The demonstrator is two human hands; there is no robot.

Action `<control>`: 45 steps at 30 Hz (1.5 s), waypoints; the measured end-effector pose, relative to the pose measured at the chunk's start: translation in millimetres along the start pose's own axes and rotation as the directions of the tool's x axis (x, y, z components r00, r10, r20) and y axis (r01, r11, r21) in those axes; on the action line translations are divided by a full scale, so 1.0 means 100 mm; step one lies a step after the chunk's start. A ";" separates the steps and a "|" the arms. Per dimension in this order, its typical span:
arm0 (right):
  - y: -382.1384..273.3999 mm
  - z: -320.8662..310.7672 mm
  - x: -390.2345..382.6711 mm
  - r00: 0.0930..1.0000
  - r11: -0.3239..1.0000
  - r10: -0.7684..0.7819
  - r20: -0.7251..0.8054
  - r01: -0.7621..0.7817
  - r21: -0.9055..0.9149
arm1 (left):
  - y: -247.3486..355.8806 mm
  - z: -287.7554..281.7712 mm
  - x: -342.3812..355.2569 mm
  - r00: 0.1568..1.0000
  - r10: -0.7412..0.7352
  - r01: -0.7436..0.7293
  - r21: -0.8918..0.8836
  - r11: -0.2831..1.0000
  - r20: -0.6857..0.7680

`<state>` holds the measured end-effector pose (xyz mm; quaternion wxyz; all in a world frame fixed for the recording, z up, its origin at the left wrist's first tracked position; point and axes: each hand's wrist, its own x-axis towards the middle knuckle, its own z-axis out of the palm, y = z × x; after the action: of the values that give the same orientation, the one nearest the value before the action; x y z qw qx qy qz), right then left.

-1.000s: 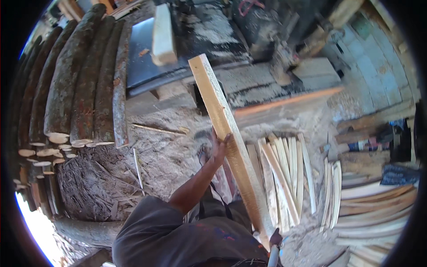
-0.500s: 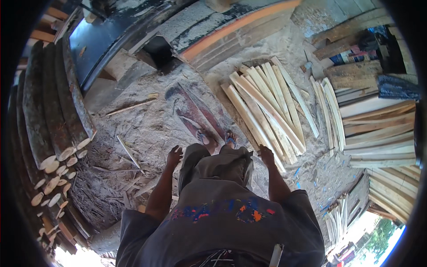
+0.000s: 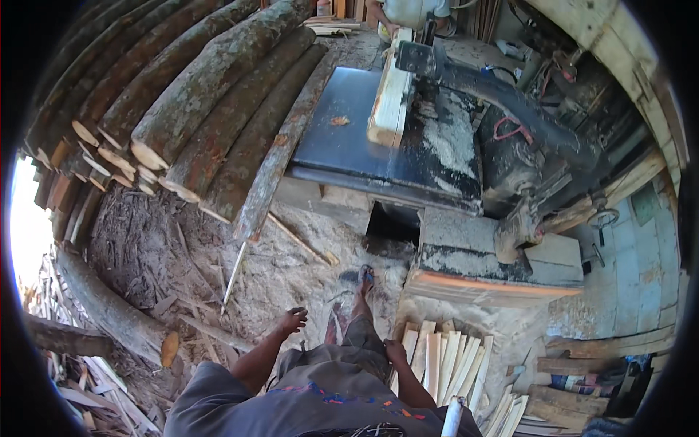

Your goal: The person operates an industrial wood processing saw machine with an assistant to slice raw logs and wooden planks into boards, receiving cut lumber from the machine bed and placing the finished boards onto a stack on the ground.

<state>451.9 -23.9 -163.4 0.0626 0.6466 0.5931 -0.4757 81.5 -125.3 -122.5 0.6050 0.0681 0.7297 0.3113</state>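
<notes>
My left hand (image 3: 295, 318) hangs over the sawdust-covered floor with fingers loosely curved and nothing in it. My right hand (image 3: 393, 351) is low by my shorts, near a pile of pale sawn planks (image 3: 453, 364); its fingers are hard to make out. Ahead stands a machine with a dark metal table (image 3: 335, 149), dusted on the right. A squared pale timber (image 3: 387, 109) lies on it beside a black machine arm (image 3: 491, 91). At the timber's far end is another person's hand (image 3: 393, 29).
Stacked bark-covered logs (image 3: 186, 95) fill the left, with a loose log (image 3: 124, 313) and scraps below them. A concrete ledge (image 3: 495, 288) with a handwheel (image 3: 603, 217) beside it stands right of centre. More boards (image 3: 575, 400) lie at lower right. A co-worker (image 3: 411, 11) is at the top.
The long squared plank I held a second ago is out of my hands. My view has swung up to the machine and co-worker, and one foot has stepped forward.
</notes>
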 end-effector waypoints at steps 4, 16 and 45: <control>-0.79 -0.36 1.01 0.996 0.997 -0.045 -0.078 0.049 0.055 | 1.51 0.54 0.62 0.947 0.319 -0.320 -0.008 0.948 -0.030; -3.28 -1.69 1.39 0.962 0.597 -0.248 0.115 0.058 0.800 | 4.11 1.00 1.08 0.811 0.584 -0.584 0.015 0.811 0.024; -0.53 0.79 -2.67 0.936 0.525 -0.342 -0.086 0.266 0.808 | -0.55 0.73 -1.84 0.748 0.657 -0.637 -0.177 0.750 0.092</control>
<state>407.2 -248.8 3.6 -0.2977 0.4694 0.4108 -0.7227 212.0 -229.7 -2.5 0.5147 0.2992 0.5911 0.5442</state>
